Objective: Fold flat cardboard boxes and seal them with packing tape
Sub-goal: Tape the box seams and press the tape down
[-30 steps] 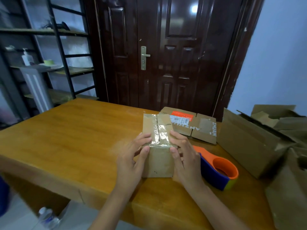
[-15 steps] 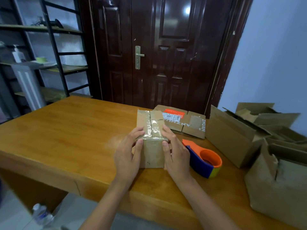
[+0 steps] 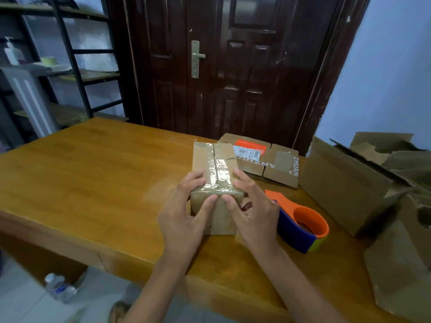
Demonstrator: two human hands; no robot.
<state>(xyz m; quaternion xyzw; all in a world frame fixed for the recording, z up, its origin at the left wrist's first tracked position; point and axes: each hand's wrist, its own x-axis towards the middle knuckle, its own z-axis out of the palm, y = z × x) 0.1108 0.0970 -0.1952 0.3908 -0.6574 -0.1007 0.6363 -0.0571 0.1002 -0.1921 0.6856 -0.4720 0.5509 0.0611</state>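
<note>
Fingers of the left hand lie nearly straight along the left top edge of the small brown cardboard box, thumb pressed on its near face just under the top edge; fingers of the right hand do the same on the right side, thumb tip almost meeting the other thumb. Neither hand curls round the box; both press flat against it. A strip of clear packing tape runs along the top seam and folds over the near edge beneath the thumbs. This box stands on the orange-brown wooden desk, near its front edge, with broad bare wood to its left. Just right of the right hand lies an orange and blue tape dispenser. Behind the box, almost touching its far right corner, lies a flattened printed carton with an orange label. Larger open brown cartons crowd the desk's right side, well apart from the hands
</note>
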